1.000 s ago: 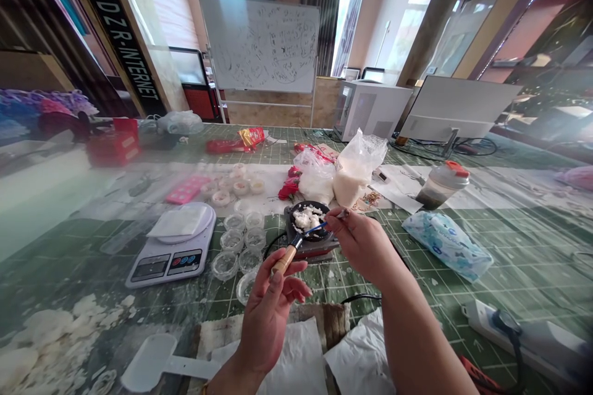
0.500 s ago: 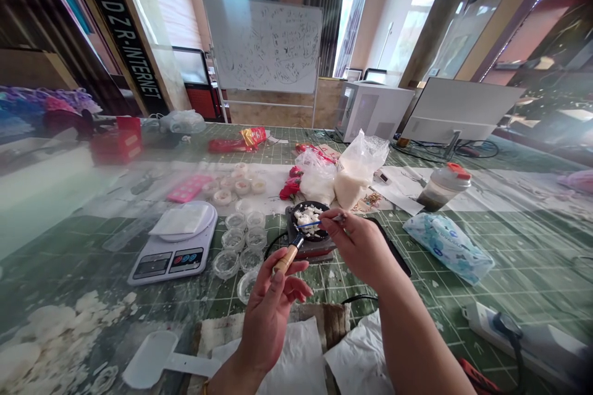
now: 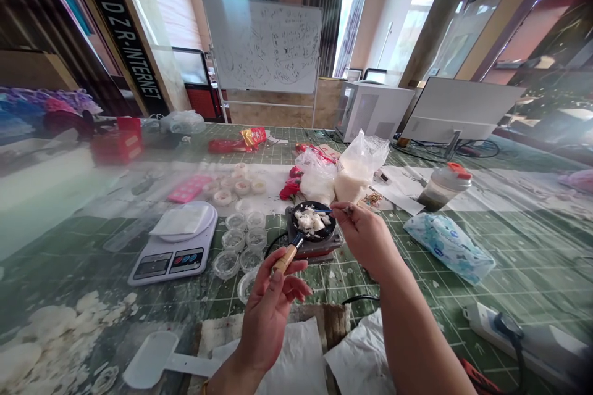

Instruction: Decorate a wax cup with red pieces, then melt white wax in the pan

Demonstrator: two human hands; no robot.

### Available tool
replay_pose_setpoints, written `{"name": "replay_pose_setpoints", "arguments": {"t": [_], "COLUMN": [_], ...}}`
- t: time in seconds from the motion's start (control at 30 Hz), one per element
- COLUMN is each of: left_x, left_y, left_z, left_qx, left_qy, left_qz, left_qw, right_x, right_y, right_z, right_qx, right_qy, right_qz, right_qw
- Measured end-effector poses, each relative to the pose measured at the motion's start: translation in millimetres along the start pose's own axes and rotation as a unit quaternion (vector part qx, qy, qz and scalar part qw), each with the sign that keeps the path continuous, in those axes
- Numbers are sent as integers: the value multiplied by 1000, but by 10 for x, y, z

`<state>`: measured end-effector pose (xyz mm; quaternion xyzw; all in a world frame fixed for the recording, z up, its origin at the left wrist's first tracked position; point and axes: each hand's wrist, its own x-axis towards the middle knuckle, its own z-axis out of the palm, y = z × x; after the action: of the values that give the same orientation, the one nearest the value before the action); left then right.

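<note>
A small black frying pan [image 3: 332, 232] rests on a dark hot plate [image 3: 319, 251], with white crumbly lumps [image 3: 311, 221] inside. My left hand [image 3: 274, 296] holds the pan's wooden handle [image 3: 285, 258] between thumb and fingers, the other fingers loosely curled. Above the pan's right edge, my right hand [image 3: 364, 234] pinches a thin blue stick [image 3: 323, 210], its tip among the white lumps. Several clear round cups [image 3: 233, 239] stand left of the hot plate.
At left are a kitchen scale [image 3: 173, 244], a pink mould [image 3: 189, 187], a white scoop [image 3: 152, 359] and scattered white chunks [image 3: 55, 333]. Plastic bags of white material [image 3: 351, 182] stand behind the pan. A shaker bottle [image 3: 445, 186], wipes pack [image 3: 449, 247] and power strip [image 3: 532, 336] lie right.
My right hand has shifted right with the blue stick, whose tip moved from the pan's near left side to its far right. My left hand stays on the handle.
</note>
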<state>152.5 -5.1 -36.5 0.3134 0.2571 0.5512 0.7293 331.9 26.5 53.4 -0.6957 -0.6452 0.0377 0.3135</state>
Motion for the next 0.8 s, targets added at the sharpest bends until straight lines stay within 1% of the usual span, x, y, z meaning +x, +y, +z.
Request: {"name": "replay_pose_setpoints", "arguments": {"t": [0.07,0.1,0.2,0.33,0.43,0.5,0.57,0.7,0.73,0.8], "left_x": [2,1,-10,-10,8,22,32,41,43,49], "left_y": [3,6,16,20,12,6,0,-4,-3,1], "left_z": [-1,0,5,1,-22,-41,-56,-68,-68,-68], "left_qx": [-1,-1,0,5,11,13,13,9,8,7], "left_qy": [-2,-1,-1,1,3,2,-1,-11,-13,-17], "left_qz": [-1,-2,-4,2,9,13,17,20,21,24], "left_qw": [1000,1000,1000,1000,1000,1000,1000,1000,1000,1000], "right_x": [-16,-25,-49,-82,-114,-120,-89,72,99,78], "right_y": [1,3,6,2,-22,-71,-148,-279,-283,-236], "right_z": [-26,-44,-97,-151,-195,-239,-299,-472,-533,-676], "right_qx": [-4,-11,-31,-36,-42,-12,57,217,233,232], "right_qy": [31,35,20,44,38,75,131,186,201,223], "right_qz": [10,10,-3,9,9,12,7,-27,-31,-29], "right_qw": [999,999,999,998,998,997,990,958,951,946]}}
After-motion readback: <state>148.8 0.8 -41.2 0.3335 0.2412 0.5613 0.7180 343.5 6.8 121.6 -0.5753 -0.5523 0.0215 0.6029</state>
